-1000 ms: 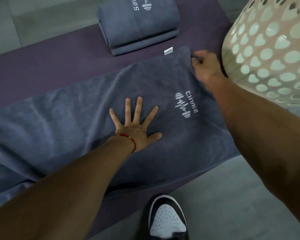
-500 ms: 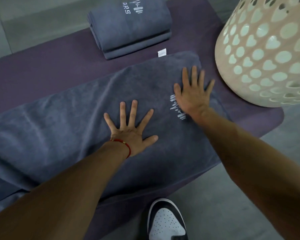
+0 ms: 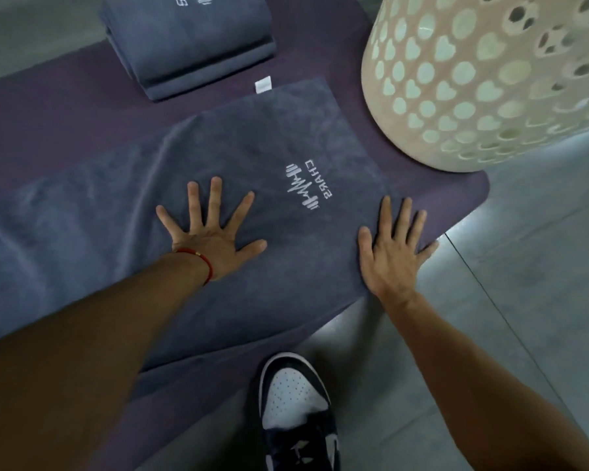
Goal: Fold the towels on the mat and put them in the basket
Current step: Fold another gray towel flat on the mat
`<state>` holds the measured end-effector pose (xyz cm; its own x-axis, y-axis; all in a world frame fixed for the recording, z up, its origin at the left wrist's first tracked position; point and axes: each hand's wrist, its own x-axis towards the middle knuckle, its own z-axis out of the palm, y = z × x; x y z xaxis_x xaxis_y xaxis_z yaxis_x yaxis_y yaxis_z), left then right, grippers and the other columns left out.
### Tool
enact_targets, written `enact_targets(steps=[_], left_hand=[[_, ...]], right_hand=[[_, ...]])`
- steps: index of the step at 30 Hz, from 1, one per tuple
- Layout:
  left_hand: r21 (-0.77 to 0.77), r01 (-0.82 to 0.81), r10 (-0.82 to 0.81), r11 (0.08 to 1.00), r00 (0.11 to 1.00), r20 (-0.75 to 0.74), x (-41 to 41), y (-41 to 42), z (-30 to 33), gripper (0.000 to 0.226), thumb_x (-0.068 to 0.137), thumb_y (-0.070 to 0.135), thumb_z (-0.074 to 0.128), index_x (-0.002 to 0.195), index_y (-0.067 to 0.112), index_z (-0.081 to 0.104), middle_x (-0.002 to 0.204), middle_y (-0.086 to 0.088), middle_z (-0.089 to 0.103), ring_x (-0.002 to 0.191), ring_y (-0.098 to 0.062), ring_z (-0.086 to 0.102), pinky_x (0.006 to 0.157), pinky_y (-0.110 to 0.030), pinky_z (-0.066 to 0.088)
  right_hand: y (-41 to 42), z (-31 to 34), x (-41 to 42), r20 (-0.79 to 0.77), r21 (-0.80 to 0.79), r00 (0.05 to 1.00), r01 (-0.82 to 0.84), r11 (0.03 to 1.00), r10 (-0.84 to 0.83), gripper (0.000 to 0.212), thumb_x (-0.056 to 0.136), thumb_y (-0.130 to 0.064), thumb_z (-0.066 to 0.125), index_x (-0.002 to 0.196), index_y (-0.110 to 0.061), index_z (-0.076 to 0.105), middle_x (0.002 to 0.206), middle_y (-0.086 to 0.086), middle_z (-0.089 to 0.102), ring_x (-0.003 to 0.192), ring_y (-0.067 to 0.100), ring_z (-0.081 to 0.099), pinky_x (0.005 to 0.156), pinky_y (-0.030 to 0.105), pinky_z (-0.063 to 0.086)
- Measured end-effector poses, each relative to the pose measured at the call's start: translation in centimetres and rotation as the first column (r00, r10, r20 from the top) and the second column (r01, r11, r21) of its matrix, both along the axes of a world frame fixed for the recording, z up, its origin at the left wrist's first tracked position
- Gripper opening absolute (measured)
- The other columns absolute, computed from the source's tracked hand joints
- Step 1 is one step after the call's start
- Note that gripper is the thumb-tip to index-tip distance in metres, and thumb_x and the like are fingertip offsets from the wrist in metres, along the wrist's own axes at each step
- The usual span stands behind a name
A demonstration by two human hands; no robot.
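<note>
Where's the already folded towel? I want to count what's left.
In the head view, the folded towel lies at top centre-left on the mat, beyond the spread towel and left of the basket.

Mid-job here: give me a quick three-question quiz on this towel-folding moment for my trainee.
1. True or false: the left hand lies flat, fingers spread, on the long towel.
2. Where is the right hand? A) inside the basket B) flat on the towel's near right corner C) on the folded towel
3. What does the folded towel rest on?

Key: 1. True. 2. B. 3. The purple mat, beyond the long towel.
</note>
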<state>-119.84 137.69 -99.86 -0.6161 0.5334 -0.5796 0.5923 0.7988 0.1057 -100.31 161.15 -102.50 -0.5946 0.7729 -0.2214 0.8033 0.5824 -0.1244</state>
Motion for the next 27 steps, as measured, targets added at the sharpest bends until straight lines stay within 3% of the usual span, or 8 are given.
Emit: enact_targets(steps=[7, 10, 13, 15, 17, 19, 23, 27], left_hand=[[-0.043, 0.268, -0.271, 0.962, 0.943, -0.193, 3.6, -8.3, 5.7, 0.079, 0.094, 0.05, 0.043, 0.155, 0.039, -0.006, 0.164, -0.006, -0.015, 0.151, -0.031, -0.005, 0.111, -0.066, 0.018], [-0.081, 0.418, -0.425, 0.905, 0.878, -0.221, 5.5, -18.4, 9.5, 0.081, 0.076, 0.038, 0.068, 0.15, 0.031, 0.036, 0.157, -0.018, 0.03, 0.141, -0.034, 0.036, 0.101, -0.056, 0.042], [-0.206, 0.414, -0.444, 0.887, 0.888, -0.125, 6.9, -29.7, 13.9, 0.078, 0.081, 0.031, 0.059, 0.153, 0.03, 0.028, 0.157, -0.018, 0.027, 0.142, -0.034, 0.033, 0.105, -0.052, 0.038], [-0.294, 0.279, -0.294, 0.914, 0.956, -0.006, 8.5, -36.6, 16.1, 0.079, 0.089, 0.028, 0.049, 0.156, 0.033, 0.007, 0.161, -0.011, 0.012, 0.146, -0.031, 0.02, 0.112, -0.048, 0.028], [-0.367, 0.121, -0.131, 0.922, 0.991, -0.002, 10.3, -41.4, 17.5, 0.08, 0.09, 0.03, 0.052, 0.156, 0.035, 0.006, 0.162, -0.008, 0.01, 0.144, -0.03, 0.02, 0.112, -0.044, 0.028], [-0.379, -0.046, 0.063, 0.924, 0.998, 0.032, 11.5, -43.8, 17.7, 0.075, 0.092, 0.032, 0.055, 0.156, 0.031, 0.015, 0.16, -0.006, 0.017, 0.143, -0.029, 0.023, 0.11, -0.043, 0.03], [-0.291, -0.297, 0.34, 0.909, 0.934, 0.108, 11.4, -45.3, 15.2, 0.057, 0.093, 0.028, 0.054, 0.147, 0.02, 0.04, 0.149, -0.009, 0.043, 0.137, -0.028, 0.04, 0.112, -0.034, 0.032], [-0.18, -0.451, 0.46, 0.874, 0.888, 0.011, 10.5, -47.4, 10.0, 0.064, 0.088, 0.031, 0.06, 0.145, 0.012, 0.039, 0.144, -0.015, 0.041, 0.134, -0.034, 0.04, 0.112, -0.04, 0.035]], right_hand=[[0.8, 1.8, -0.4, 0.193, -0.119, 0.98, -0.031, 0.992, 0.054, 0.082, 0.088, -0.07, 0.008, 0.159, -0.032, -0.001, 0.167, 0.01, -0.007, 0.152, 0.042, -0.007, 0.109, 0.079, -0.002], [0.6, 6.0, -2.3, 0.388, -0.104, 0.919, -0.037, 0.994, 0.075, 0.084, 0.088, -0.078, 0.008, 0.159, -0.033, 0.001, 0.167, 0.012, -0.009, 0.15, 0.048, -0.007, 0.109, 0.078, 0.002], [-3.6, 10.7, -5.6, 0.203, -0.209, 0.878, -0.394, 0.895, 0.434, 0.063, 0.103, -0.057, 0.021, 0.159, -0.035, 0.001, 0.16, 0.028, 0.023, 0.137, 0.064, 0.025, 0.099, 0.083, 0.024], [-8.3, 13.2, -8.1, 0.194, -0.225, 0.608, -0.736, 0.638, 0.77, 0.063, 0.103, -0.059, 0.008, 0.16, -0.032, 0.004, 0.148, 0.024, 0.047, 0.129, 0.056, 0.046, 0.102, 0.071, 0.038], [-15.2, 18.5, -9.9, 0.273, -0.357, 0.48, -0.754, 0.551, 0.834, 0.102, 0.074, -0.086, 0.002, 0.159, -0.031, 0.014, 0.162, -0.001, 0.03, 0.149, 0.026, 0.028, 0.124, 0.041, 0.016], [-21.8, 22.4, -10.4, 0.327, -0.494, 0.239, -0.781, 0.381, 0.914, 0.112, 0.064, -0.092, 0.001, 0.158, -0.034, 0.017, 0.163, -0.011, 0.021, 0.151, 0.013, 0.021, 0.124, 0.029, 0.009], [-31.8, 24.3, -8.9, 0.247, -0.536, -0.199, -0.843, -0.038, 0.948, 0.066, 0.099, -0.063, 0.03, 0.158, -0.036, 0.015, 0.164, -0.01, 0.021, 0.149, 0.01, 0.025, 0.12, 0.024, 0.018], [-40.3, 18.0, -10.3, 0.252, -0.471, -0.273, -0.873, -0.128, 0.928, 0.065, 0.104, -0.038, 0.04, 0.16, -0.036, 0.006, 0.168, -0.002, -0.003, 0.155, 0.023, 0.006, 0.124, 0.044, 0.015]])
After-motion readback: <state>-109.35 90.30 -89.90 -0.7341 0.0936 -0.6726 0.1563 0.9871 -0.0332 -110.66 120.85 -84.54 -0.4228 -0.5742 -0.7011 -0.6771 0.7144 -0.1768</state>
